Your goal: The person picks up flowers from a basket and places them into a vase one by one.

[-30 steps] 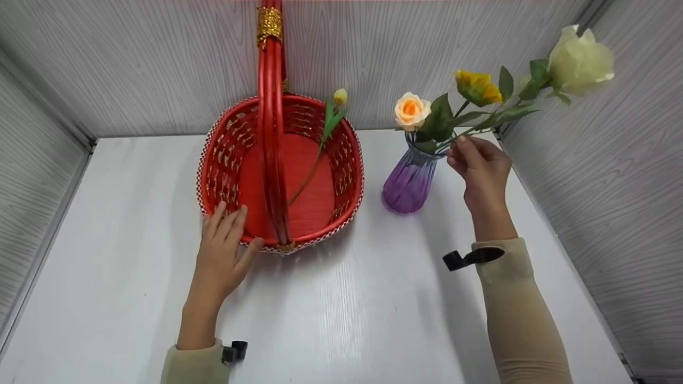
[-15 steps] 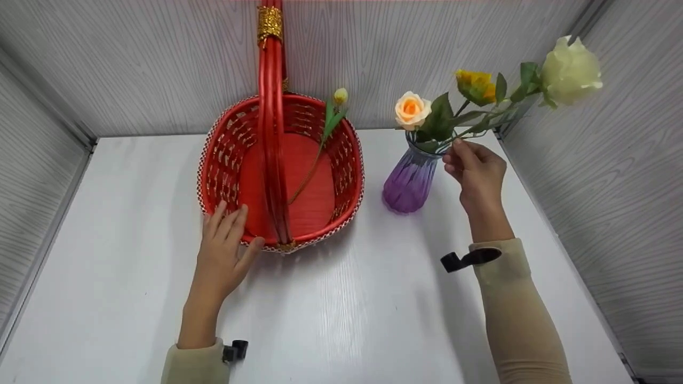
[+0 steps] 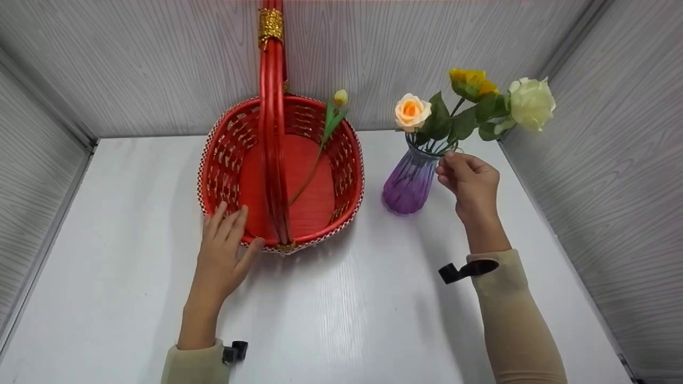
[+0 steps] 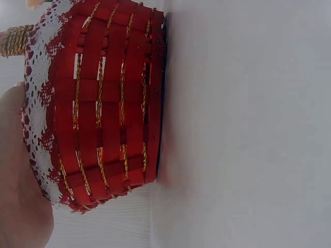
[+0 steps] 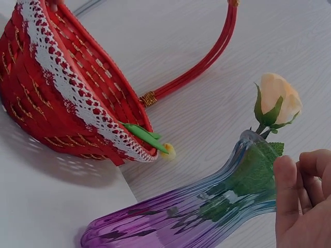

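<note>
My left hand (image 3: 224, 253) lies with straight, spread fingers on the near left rim of a red woven basket (image 3: 315, 232); the left wrist view shows the palm against its white lace trim. One yellow tulip (image 3: 340, 97) leans inside the basket, its head above the far right rim. At the mouth of a purple-blue glass vase (image 3: 408, 184), my right hand (image 3: 472, 181) pinches the stem of a large white rose (image 3: 532, 104), which tilts right. A peach rose (image 3: 412, 112) and a yellow sunflower (image 3: 472, 84) stand in the vase. Stems show through the glass.
The basket's tall red handle (image 3: 272, 133) arches over its middle, with gold binding. Everything stands on a white table (image 3: 341, 320). Grey wood-grain panels (image 3: 160, 64) close off the back and both sides.
My right hand has moved down and left toward the vase mouth. The white rose has come lower and left, nearer the other flowers. My left hand has stayed put.
</note>
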Tool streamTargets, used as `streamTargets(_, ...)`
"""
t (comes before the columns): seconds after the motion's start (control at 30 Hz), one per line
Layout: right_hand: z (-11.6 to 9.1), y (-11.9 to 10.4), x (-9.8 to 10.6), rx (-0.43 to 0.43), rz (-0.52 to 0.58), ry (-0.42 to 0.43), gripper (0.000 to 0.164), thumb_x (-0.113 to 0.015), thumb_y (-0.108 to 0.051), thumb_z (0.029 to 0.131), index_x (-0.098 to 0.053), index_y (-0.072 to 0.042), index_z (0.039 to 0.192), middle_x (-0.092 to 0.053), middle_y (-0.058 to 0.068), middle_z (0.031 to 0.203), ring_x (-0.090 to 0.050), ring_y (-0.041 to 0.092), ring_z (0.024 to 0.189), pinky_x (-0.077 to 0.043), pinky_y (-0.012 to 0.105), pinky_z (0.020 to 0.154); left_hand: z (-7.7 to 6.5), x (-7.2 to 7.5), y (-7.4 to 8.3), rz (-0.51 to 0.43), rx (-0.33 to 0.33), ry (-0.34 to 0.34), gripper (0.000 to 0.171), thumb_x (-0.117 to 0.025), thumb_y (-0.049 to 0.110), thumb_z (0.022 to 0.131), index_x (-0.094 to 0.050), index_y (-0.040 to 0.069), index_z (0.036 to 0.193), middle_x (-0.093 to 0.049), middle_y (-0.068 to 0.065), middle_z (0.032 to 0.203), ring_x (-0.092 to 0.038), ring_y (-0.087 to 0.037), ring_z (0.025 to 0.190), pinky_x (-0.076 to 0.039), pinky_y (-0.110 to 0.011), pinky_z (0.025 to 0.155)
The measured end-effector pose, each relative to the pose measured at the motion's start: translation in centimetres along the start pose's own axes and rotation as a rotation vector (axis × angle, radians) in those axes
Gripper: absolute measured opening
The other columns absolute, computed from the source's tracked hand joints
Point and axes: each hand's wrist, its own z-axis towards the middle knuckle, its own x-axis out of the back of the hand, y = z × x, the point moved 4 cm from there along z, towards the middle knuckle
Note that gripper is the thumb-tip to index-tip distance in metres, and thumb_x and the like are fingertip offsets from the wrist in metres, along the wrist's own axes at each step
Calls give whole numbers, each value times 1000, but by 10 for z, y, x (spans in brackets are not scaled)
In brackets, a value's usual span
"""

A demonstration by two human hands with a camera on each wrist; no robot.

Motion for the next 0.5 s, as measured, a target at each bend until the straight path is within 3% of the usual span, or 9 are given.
streamTargets(0.3, -8, 16, -7, -9, -32, -25, 26, -76, -12, 89, -68, 10, 101, -71, 9, 80, -70, 16, 68, -61, 25, 66, 0, 0, 0, 2, 2, -2, 69, -58, 47, 97, -43, 8, 151, -55, -15, 143, -23, -30, 151, -7, -55, 124)
streamTargets(0.5, -13, 25, -17, -32, -32, -35, 22, -73, -11, 91, -68, 8, 100, -71, 9, 80, -70, 16, 69, -61, 25, 66, 0, 0, 0, 9, 7, -4, 69, -57, 48, 97, -42, 8, 152, -55, -15, 144, -22, -30, 151, -8, -55, 124)
